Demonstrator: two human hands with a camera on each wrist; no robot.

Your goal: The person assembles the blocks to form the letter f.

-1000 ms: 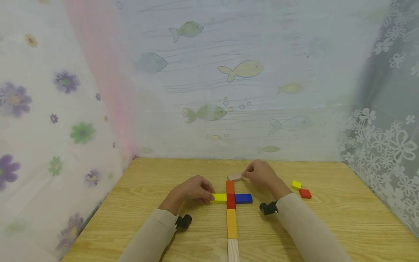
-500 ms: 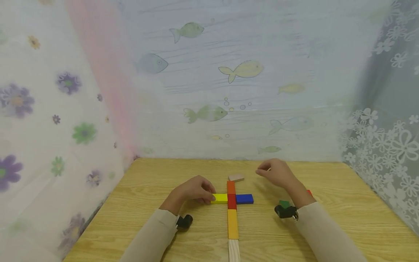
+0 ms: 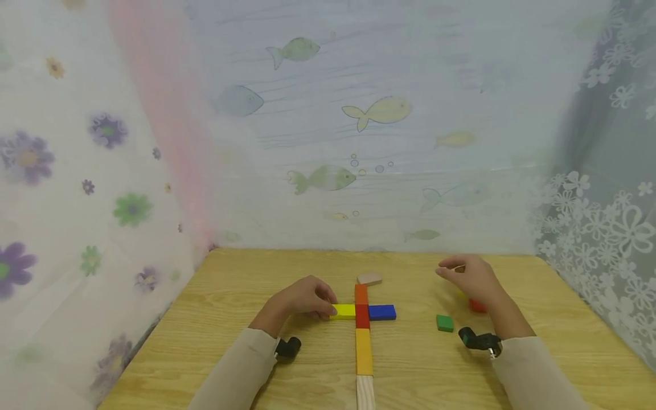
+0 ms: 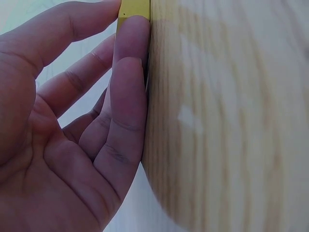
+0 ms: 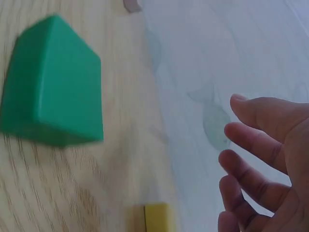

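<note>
My left hand (image 3: 307,297) pinches the outer end of a yellow block (image 3: 343,311); in the left wrist view the thumb and fingertips meet on that block (image 4: 134,7). The yellow block abuts a red block (image 3: 361,316), which has a blue block (image 3: 382,312) on its other side. An orange block (image 3: 361,294) lies beyond the red one, and a light orange block (image 3: 364,351) on the near side. Touching the far end is a plain wooden piece (image 3: 369,279). My right hand (image 3: 474,279) hovers at the right, fingers loosely bent, holding nothing.
A green block (image 3: 445,323) lies right of the blue one. Another red block (image 3: 478,306) and a yellow one (image 5: 157,216) are partly hidden below my right hand. A striped wooden block (image 3: 365,392) continues the row toward me. A fish-print curtain (image 3: 389,171) hangs behind the table.
My right hand has let go of the plain wooden piece and moved right, over the loose blocks. The green block has come into view. My left hand has stayed on the yellow block.
</note>
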